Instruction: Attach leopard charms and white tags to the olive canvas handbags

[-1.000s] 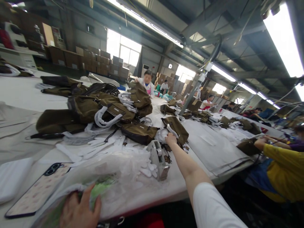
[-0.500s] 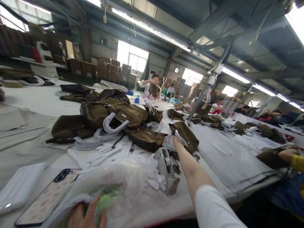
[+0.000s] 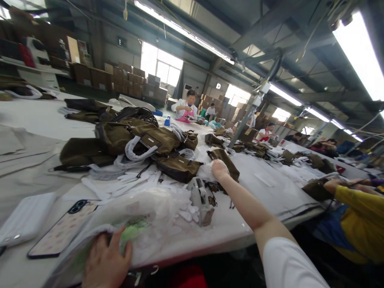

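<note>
At the middle of the table my right hand is closed at the white-wrapped handle of an olive handbag; its fingertips are partly hidden. Crumpled white wrapping lies just left of that hand. My left hand rests near the front edge, thumb and fingers apart, against a clear plastic bag. Something green shows through the plastic beside its fingertips. Between the hands stands a grey tape dispenser. More olive handbags with wrapped handles are heaped beyond.
A patterned phone and a white wallet-like case lie at left. A metal post rises from the table. At right a co-worker's yellow sleeve reaches toward another bag. Another person works across the table.
The view has shifted, so the table sits further left and more of the front edge shows. My right hand stays by the same handbag. Across the table, the person's raised bag has been lowered.
</note>
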Action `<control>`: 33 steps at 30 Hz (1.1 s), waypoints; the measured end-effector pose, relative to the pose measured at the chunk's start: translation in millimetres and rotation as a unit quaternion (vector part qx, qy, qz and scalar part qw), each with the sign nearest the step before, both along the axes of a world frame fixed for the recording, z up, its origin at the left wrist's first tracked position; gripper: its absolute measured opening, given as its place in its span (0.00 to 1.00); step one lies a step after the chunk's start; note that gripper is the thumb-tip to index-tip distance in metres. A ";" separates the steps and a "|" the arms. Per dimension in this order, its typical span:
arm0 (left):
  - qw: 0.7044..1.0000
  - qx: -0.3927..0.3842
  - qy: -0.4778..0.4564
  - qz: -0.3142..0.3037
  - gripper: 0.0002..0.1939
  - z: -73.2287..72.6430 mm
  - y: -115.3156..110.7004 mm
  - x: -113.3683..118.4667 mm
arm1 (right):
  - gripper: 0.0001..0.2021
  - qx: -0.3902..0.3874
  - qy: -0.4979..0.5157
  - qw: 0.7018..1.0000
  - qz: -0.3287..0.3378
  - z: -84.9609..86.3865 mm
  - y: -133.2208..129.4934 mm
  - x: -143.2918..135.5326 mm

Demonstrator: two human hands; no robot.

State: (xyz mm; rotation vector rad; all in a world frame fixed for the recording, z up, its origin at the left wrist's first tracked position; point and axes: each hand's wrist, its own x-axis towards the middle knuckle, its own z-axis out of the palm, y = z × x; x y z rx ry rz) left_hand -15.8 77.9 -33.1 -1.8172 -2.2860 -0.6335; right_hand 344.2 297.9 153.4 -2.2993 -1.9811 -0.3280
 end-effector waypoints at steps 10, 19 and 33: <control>0.989 0.072 -0.133 -0.002 0.28 12.9 -20.9 10.0 | 0.06 0.315 0.188 0.860 0.355 -5.7 -175.8 -54.5; 0.876 0.127 -0.464 -0.019 0.34 31.6 -107.4 -19.0 | 0.08 0.085 0.480 0.751 0.445 -93.6 -322.5 -142.9; 0.845 -0.170 -0.493 0.122 0.28 51.4 -167.4 -135.1 | 0.13 -0.209 0.490 0.776 0.338 -137.8 -322.2 -199.0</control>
